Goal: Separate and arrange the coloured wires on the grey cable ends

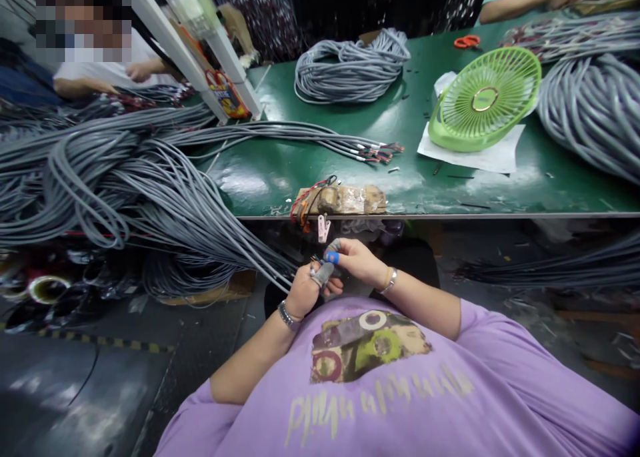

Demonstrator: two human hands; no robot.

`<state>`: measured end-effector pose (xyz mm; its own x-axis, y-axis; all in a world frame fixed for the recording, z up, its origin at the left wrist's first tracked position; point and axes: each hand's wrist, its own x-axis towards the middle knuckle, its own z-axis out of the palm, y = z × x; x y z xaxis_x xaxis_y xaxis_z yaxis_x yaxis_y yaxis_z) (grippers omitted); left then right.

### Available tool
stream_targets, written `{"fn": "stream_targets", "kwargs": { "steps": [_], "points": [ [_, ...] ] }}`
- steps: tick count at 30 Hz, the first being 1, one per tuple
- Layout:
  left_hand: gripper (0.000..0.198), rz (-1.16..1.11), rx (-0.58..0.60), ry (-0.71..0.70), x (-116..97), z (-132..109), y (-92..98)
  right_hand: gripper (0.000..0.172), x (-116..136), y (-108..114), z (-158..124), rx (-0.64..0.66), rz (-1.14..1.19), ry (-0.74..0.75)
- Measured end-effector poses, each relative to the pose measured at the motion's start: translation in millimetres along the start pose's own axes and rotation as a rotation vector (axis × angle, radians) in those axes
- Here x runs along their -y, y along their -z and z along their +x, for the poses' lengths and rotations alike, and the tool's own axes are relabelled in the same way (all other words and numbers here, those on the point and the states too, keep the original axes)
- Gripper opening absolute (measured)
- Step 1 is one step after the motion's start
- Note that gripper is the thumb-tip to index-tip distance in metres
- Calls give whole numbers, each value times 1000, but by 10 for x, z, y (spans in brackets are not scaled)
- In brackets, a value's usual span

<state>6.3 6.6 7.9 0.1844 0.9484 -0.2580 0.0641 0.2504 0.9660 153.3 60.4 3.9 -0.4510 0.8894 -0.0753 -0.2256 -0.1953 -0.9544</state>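
Observation:
My left hand (304, 290), a grey cover on its thumb, is closed around the end of a grey cable. Thin coloured wires (316, 261) stick out just above its fingers. Against it, my right hand (357, 262) is pinched shut, with grey finger covers and a blue band on one finger; what lies between its fingertips is too small to make out. Several grey cables (240, 233) run down from the left side of the bench toward my left hand. Just beyond the hands, a pink clip (324, 229) hangs at the bench edge below a taped wooden block (353, 199).
A green bench (280, 157) spans the front. On it are cables with stripped ends (370, 151), a coiled bundle (350, 70), a green fan (485, 100), orange scissors (467, 41) and another coil (595, 110). Two other people work across it, beside a white post (233, 63).

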Motion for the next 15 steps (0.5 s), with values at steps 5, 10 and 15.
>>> {"fn": "stream_targets", "kwargs": {
  "steps": [5, 10, 15],
  "points": [
    [44, -3, -27, 12, 24, -41, -8, 29, 46, -26, 32, 51, -7, -69],
    [36, -168, -150, -83, 104, -34, -29, 35, 15, 14, 36, 34, 163, -204],
    [36, -196, -194, -107, 123, -14, -30, 37, 41, 42, 24, 69, 239, -264]
  ]
}}
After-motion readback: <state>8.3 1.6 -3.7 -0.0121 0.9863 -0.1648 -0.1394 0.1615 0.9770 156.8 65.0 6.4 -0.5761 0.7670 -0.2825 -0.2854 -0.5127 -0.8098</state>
